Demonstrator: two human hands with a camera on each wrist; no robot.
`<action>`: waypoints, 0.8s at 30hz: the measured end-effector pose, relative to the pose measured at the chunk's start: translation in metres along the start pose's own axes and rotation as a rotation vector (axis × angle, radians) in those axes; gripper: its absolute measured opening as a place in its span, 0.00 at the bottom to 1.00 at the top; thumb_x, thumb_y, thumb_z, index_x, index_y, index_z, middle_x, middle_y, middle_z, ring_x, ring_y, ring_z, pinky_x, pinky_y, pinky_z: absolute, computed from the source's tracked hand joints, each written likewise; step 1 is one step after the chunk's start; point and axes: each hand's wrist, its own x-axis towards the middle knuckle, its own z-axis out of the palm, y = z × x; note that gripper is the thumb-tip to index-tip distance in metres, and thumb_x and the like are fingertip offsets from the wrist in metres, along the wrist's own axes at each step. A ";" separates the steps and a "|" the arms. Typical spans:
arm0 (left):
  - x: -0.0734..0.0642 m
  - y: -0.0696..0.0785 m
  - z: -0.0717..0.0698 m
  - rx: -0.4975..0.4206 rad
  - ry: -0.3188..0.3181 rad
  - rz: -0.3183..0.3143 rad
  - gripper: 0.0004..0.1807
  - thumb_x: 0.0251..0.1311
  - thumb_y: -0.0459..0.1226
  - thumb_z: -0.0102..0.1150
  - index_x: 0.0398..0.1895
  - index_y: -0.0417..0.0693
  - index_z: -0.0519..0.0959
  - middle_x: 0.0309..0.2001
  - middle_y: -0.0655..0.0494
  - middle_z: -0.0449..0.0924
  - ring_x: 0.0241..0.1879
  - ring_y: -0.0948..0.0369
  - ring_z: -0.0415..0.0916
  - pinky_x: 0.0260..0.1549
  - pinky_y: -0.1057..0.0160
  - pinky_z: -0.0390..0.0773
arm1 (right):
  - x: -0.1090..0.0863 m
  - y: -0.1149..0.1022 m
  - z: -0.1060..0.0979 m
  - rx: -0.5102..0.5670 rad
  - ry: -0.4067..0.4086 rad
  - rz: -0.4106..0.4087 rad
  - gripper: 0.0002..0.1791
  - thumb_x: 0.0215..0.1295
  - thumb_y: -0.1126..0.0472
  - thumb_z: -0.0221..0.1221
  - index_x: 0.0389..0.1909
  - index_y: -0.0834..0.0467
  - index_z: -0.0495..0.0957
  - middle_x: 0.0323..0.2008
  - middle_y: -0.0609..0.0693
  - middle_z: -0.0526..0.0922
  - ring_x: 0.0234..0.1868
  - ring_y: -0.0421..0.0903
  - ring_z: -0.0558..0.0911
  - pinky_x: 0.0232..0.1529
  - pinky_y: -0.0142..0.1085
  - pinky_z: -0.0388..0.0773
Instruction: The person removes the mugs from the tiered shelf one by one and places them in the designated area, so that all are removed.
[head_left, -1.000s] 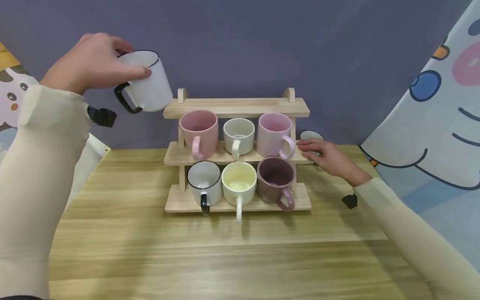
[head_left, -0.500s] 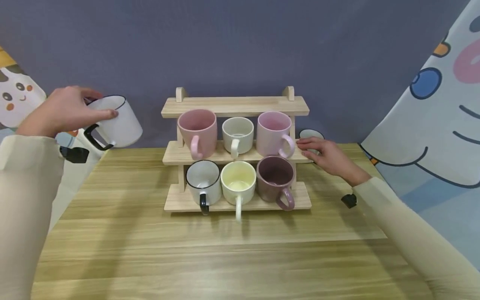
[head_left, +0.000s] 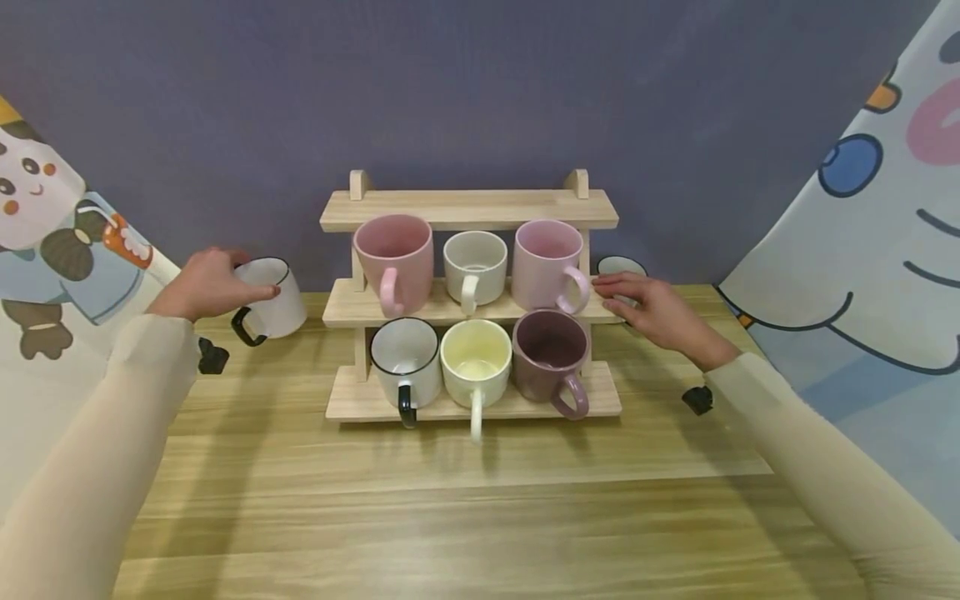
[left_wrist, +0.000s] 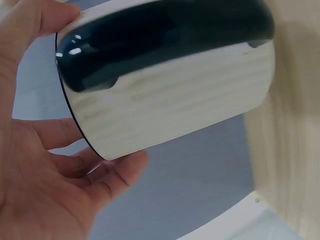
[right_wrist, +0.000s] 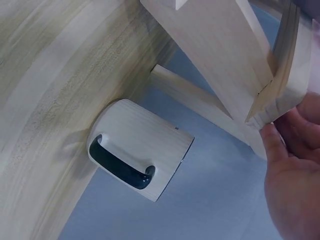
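Note:
My left hand [head_left: 206, 285] grips a white mug [head_left: 279, 307] with a black rim and black handle, left of the rack. In the left wrist view, thumb and fingers hold that mug around its rim, and its base end is close to the wooden tabletop. With my right hand [head_left: 651, 315] I pinch the right end of the middle board of a three-tier wooden rack [head_left: 480, 208]; the right wrist view shows thumb and fingers at the board's end. Behind this hand, a second white mug [right_wrist: 142, 145] with a black handle stands on the table, partly hidden in the head view.
On the middle tier stand a pink mug [head_left: 401, 267], a white cup [head_left: 480, 267] and a lilac mug [head_left: 542, 267]. Below are a black-rimmed white mug [head_left: 408, 367], a pale yellow mug [head_left: 477, 367] and a mauve mug [head_left: 549, 354]. A grey-blue cloth [head_left: 480, 92] hangs behind.
My left hand has lowered the white mug from above the rack's left side, swinging left and then back right, down near the tabletop. The right hand stays at the rack's board.

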 end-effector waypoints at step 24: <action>0.031 -0.010 0.051 0.005 0.007 0.046 0.30 0.49 0.54 0.67 0.37 0.33 0.77 0.26 0.43 0.75 0.29 0.47 0.71 0.28 0.52 0.70 | 0.000 -0.001 0.000 0.006 0.010 0.026 0.13 0.64 0.67 0.60 0.48 0.66 0.80 0.51 0.56 0.78 0.55 0.56 0.73 0.52 0.51 0.69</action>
